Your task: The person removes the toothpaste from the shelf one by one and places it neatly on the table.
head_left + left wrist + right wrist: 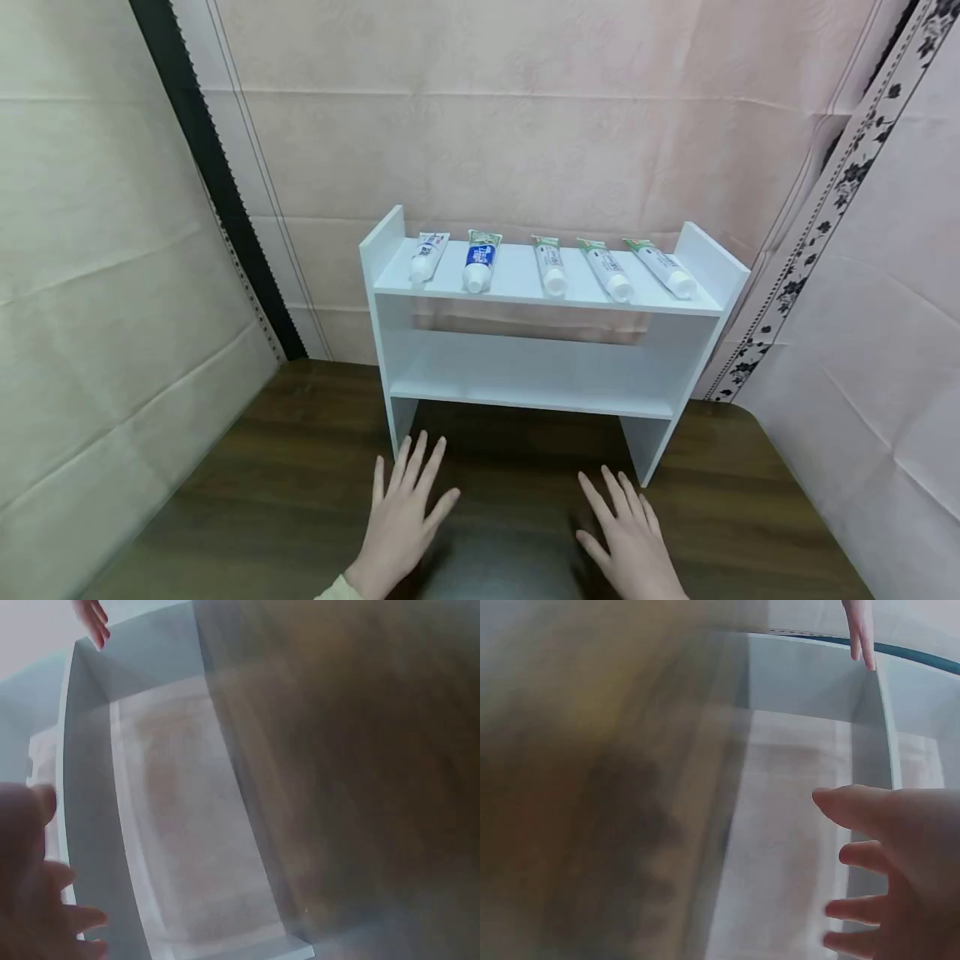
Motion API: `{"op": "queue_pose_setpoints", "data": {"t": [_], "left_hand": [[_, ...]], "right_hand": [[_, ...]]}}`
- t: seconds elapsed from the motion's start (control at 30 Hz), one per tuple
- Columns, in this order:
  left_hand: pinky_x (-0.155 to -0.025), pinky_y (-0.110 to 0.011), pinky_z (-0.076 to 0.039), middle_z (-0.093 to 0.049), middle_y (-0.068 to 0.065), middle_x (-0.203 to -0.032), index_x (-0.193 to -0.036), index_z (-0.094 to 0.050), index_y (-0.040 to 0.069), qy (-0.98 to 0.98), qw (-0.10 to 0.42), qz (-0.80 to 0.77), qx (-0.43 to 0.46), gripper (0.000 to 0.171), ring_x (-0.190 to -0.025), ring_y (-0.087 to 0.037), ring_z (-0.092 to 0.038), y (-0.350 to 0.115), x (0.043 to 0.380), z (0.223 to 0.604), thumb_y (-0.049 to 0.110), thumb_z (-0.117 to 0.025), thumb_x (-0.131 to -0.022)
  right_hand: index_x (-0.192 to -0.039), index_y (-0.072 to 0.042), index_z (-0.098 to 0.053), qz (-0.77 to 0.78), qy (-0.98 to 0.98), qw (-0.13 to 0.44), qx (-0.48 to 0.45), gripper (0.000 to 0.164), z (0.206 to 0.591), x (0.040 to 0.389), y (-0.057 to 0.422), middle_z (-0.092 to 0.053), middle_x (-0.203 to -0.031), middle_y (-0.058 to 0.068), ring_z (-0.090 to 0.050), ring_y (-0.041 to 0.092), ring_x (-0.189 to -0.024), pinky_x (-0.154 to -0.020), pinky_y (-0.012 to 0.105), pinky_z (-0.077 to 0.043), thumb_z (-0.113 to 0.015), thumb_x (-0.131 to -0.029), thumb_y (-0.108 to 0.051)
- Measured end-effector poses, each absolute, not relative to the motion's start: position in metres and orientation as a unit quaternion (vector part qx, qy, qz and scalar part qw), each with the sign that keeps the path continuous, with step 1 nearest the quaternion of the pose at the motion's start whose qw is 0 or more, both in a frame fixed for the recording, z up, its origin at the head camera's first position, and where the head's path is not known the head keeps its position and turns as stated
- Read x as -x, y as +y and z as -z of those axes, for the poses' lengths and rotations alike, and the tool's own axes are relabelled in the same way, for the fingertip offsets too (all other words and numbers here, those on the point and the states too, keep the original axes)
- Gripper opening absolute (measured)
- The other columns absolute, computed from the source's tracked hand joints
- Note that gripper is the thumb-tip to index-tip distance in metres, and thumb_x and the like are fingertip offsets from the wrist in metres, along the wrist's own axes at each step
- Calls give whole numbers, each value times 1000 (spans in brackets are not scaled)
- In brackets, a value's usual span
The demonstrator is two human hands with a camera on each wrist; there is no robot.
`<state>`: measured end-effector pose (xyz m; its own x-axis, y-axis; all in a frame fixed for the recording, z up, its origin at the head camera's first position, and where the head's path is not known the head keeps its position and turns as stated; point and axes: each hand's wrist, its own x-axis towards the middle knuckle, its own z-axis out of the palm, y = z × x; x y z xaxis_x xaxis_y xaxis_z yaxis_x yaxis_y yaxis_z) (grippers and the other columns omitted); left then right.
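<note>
Both hands hover over the brown table in front of a white two-tier shelf (525, 371), holding nothing. My left hand (402, 517) has its fingers spread and points toward the shelf's left leg. The right hand (628, 537) is spread too, near the right leg. On the top board lie several toothpaste tubes with white caps toward me: a small tube (429, 257) at the left, a tube with a broad blue label (480, 261), a middle tube (551, 267), and two slanted ones, a tube (606, 271) and the rightmost tube (662, 268). In the left wrist view the left hand (37, 900) is blurred.
The dark brown wooden table (247, 500) carries the shelf near its back edge. Pale cloth (525, 150) hangs behind, with more cloth at the left and right sides. A floral border strip (817, 250) runs down the right corner.
</note>
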<state>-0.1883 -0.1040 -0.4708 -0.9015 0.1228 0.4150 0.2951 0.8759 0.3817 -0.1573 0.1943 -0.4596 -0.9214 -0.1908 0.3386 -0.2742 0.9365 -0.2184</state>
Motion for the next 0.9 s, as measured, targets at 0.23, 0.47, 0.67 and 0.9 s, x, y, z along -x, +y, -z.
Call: {"op": "queue_pose_setpoints", "data": {"t": [0.23,0.47,0.67,0.9], "left_hand": [[-112,-63,-9,-11,-12,-164,-157,-8,15,-894,288,333,80,82,-149,-33,-13,-113,217,447,35,-59,-96],[-115,-60,-12,3,-8,-165,-156,7,21,-837,287,463,53,83,-150,-33,-8,-129,254,433,36,-52,-99],[-115,-56,-23,-1,-3,-164,-156,3,28,-779,306,545,54,79,-149,-29,-14,-130,281,438,35,-51,-99],[-104,-58,-35,-17,-8,-160,-156,-3,27,-744,371,547,99,77,-135,-35,-36,-130,315,439,24,-54,-98]], "right_hand": [[-139,-14,-53,-149,-956,212,-136,60,433,164,178,-60,-129,16,-60,35,-114,-88,54,-48,-74,-84,-26],[-138,-14,-54,-160,-951,219,-148,56,422,165,162,-63,-124,11,-61,32,-111,-89,51,-48,-72,-86,-24],[-139,-15,-53,-162,-955,194,-152,58,425,161,158,-62,-123,11,-61,32,-111,-92,52,-46,-73,-85,-25],[-139,-16,-52,-165,-951,191,-177,56,419,162,150,-61,-125,9,-61,30,-111,-90,51,-47,-72,-86,-24]]}}
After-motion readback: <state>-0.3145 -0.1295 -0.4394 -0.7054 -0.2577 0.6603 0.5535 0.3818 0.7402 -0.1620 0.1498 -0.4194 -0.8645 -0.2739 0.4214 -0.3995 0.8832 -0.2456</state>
